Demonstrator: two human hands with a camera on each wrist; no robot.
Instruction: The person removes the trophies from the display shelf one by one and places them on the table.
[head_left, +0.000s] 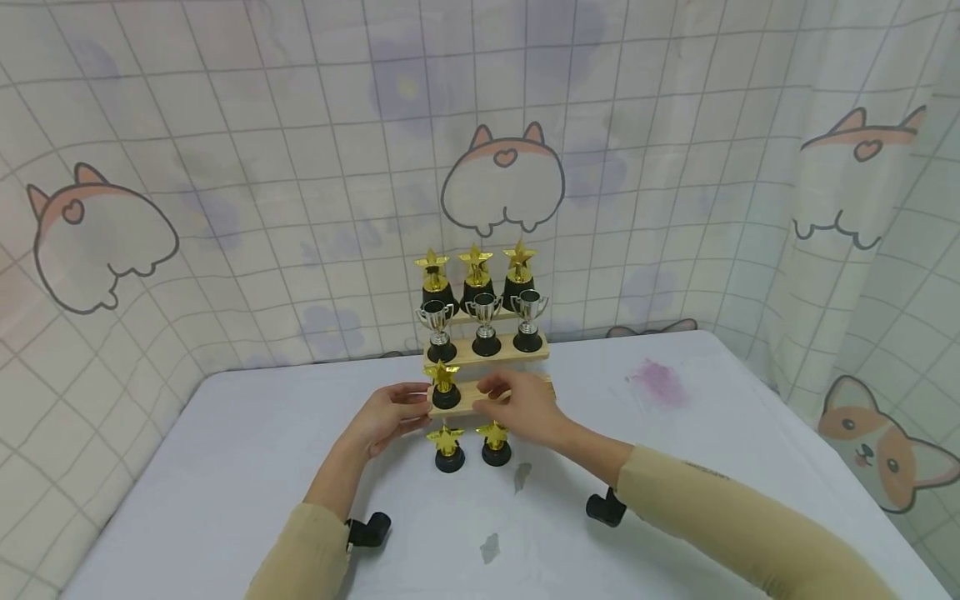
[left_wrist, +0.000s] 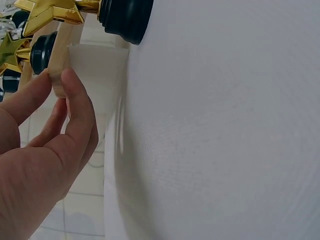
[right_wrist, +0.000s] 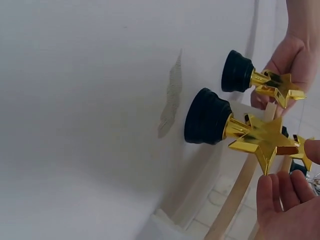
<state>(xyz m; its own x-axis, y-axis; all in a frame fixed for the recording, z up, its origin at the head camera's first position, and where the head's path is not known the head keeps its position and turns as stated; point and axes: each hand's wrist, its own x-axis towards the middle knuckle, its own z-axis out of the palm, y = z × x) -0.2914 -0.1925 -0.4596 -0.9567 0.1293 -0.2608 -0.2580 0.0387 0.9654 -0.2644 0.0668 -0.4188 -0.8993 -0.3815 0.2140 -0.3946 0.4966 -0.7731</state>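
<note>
My left hand (head_left: 392, 419) pinches the left end of a lower step of the wooden display stand (left_wrist: 61, 60), thumb on one side and fingers on the other. Close by on that step stands a gold star trophy (head_left: 446, 388) with a black base. My right hand (head_left: 527, 407) is over the middle of the same step, fingers loosely bent, with a gap between thumb and fingertips and nothing gripped. Two more star trophies stand on the table in front, a left one (head_left: 448, 450) and a right one (right_wrist: 210, 117). Part of the step is hidden behind my right hand.
Higher on the stand are three silver cup trophies (head_left: 486, 325), with three larger star trophies (head_left: 476, 279) above them. The stand is on a white-covered table (head_left: 262, 467), near a checked curtain (head_left: 315, 208) at the back. Grey marks (head_left: 490, 548) show on the cloth.
</note>
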